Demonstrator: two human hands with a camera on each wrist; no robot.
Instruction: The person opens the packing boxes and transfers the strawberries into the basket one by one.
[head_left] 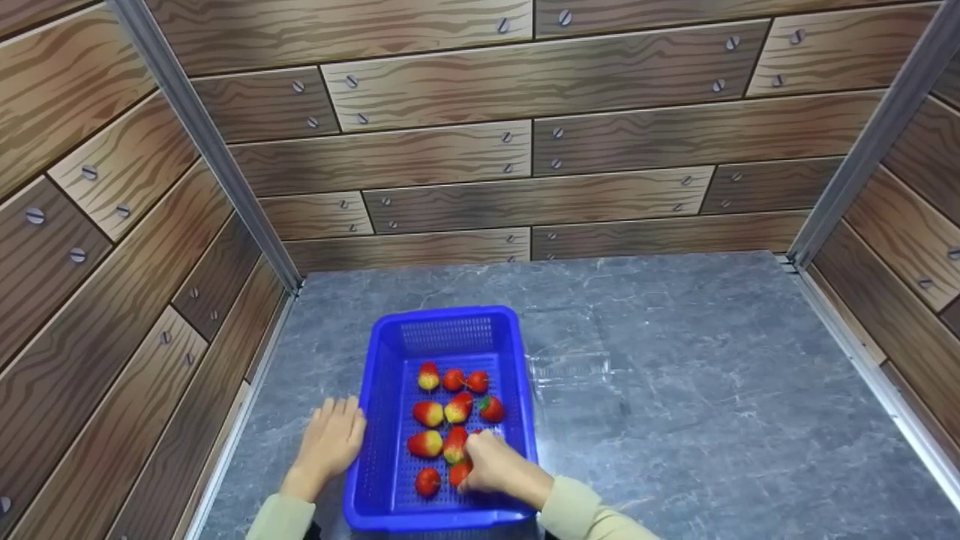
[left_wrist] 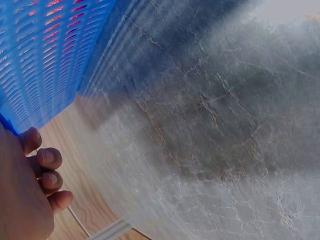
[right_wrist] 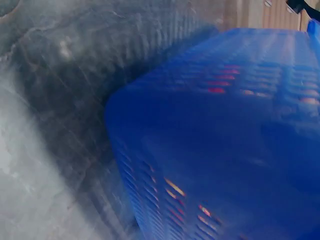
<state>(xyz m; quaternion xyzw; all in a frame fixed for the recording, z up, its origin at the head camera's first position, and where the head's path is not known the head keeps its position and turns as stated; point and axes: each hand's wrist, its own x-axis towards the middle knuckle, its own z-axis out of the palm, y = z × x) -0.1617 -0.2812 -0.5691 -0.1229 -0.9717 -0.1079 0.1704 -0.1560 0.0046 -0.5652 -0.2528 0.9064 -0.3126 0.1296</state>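
A blue plastic basket (head_left: pixel 442 523) with slatted walls stands on the grey marbled table. Inside lie several small toy fruits: red-and-yellow ones like mangoes (head_left: pixel 426 444), round red ones with stems (head_left: pixel 427 482), and a strawberry (head_left: pixel 491 409) with green leaves. My right hand (head_left: pixel 499 469) reaches over the near right part of the basket, thumb and finger closed about a red fruit (head_left: pixel 460 473), which they partly hide. Against the outside of the left rim rests my left hand (head_left: pixel 330 439). Its fingers (left_wrist: pixel 47 157) hang loosely bent beside the rim in the left wrist view.
Just right of the basket sits a clear see-through container (head_left: pixel 570 367), hard to make out against the table (head_left: pixel 712 375). Wood-patterned panels (head_left: pixel 450 157) wall in the back and both sides, with metal posts (head_left: pixel 862 135) at the corners.
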